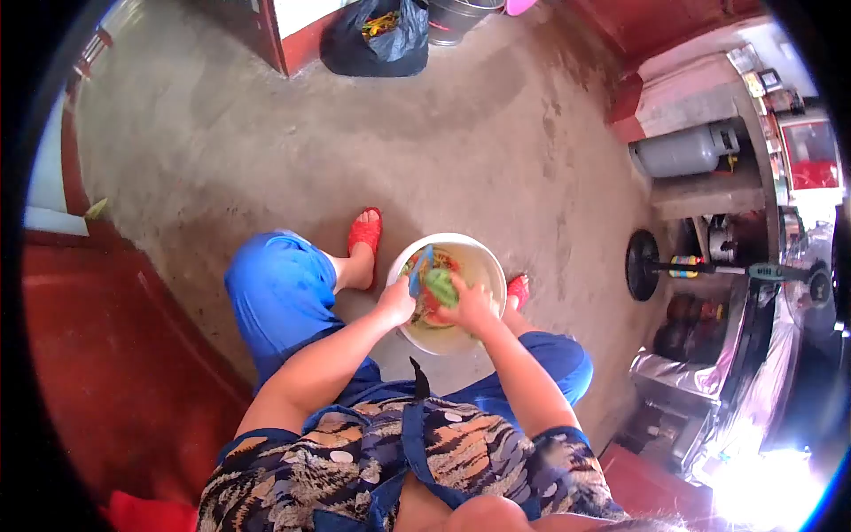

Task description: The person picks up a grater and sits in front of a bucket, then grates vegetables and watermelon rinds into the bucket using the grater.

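Left hand: the left hand (396,303) is over the near left side of the bucket, its fingers curled closed around a narrow blue tool (423,269) that slants over the opening.
Right hand: the right hand (474,306) reaches in over the right side, fingers partly bent against a green piece (441,288), which they hold; how tightly, I cannot tell.
Green piece: above the bucket's contents, just beside the blue tool; whether the two touch is too blurred to tell.
White bucket: the round white bucket (489,266) stands on the concrete floor (443,151) between the person's feet, with red, green and yellowish scraps (432,316) inside.
Person: seated with knees apart, in blue trousers (279,284), a patterned top (470,443) and red sandals (364,232).
Far side: a black plastic bag (390,44) holds yellow and green bits, near a metal pail (454,19).
Right side: a grey gas cylinder (683,152) lies on its side in a shelf opening, and a black fan (642,265) is nearer the person.
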